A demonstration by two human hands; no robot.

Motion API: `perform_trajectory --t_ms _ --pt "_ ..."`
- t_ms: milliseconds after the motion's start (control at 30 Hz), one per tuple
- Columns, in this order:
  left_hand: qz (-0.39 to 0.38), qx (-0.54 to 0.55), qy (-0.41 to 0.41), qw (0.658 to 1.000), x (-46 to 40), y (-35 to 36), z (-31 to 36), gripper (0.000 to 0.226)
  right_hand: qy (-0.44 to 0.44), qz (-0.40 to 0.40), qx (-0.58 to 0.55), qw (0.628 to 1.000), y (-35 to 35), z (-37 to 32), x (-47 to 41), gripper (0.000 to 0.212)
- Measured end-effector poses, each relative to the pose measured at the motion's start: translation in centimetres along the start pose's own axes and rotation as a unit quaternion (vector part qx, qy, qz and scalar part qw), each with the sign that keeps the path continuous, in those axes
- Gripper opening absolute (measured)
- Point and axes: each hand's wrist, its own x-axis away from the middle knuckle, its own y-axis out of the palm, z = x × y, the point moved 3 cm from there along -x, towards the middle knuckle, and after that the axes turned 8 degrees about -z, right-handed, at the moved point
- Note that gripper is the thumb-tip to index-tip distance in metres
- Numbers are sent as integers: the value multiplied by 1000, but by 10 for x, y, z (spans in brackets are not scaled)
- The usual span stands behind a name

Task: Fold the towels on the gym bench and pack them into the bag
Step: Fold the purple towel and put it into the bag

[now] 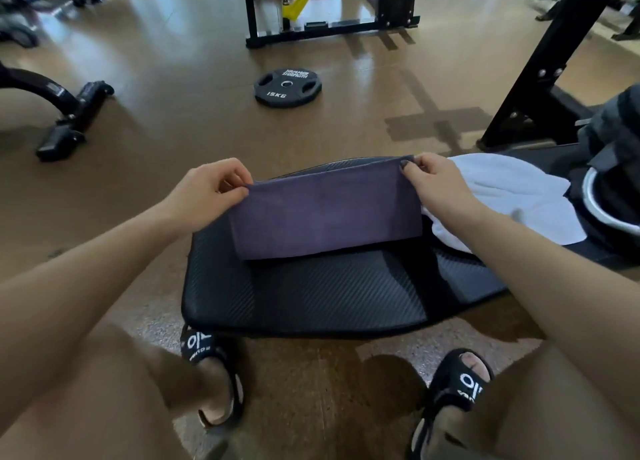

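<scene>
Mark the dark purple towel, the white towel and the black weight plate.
dark purple towel (325, 213), head view, middle of its face
white towel (509, 196), head view, bare top
black weight plate (273, 94), head view, lettered face

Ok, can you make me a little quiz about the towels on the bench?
1. True or false: both hands pinch the top corners of the purple towel.
2. Which towel lies beside the right hand? A) white B) green C) red
3. Fill in: the weight plate lies on the ____.

Key: 1 true, the left hand pinches one corner and the right hand the other. 2 A, the white towel. 3 floor.
</scene>
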Motion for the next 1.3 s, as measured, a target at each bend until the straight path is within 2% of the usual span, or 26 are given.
perform_trajectory --t_ms 167,300,567,700,900,1300 --pt "8 84 -39 996 -43 22 -31 16 28 20 164 986 15 19 -39 23" --pt "-17 85 -58 995 -71 32 -45 19 36 15 232 972 24 25 -55 26" --pt "-117 50 -104 986 -84 30 -55 14 56 -11 257 965 24 28 -67 15" --pt "-147 58 -89 983 -81 23 -49 12 61 -27 267 961 21 25 -70 13" --pt "-111 100 -58 987 -85 11 -47 10 69 -49 250 965 16 23 -77 19" --pt "-99 25 -81 992 -96 31 -62 5 55 -26 285 957 28 27 -82 22"
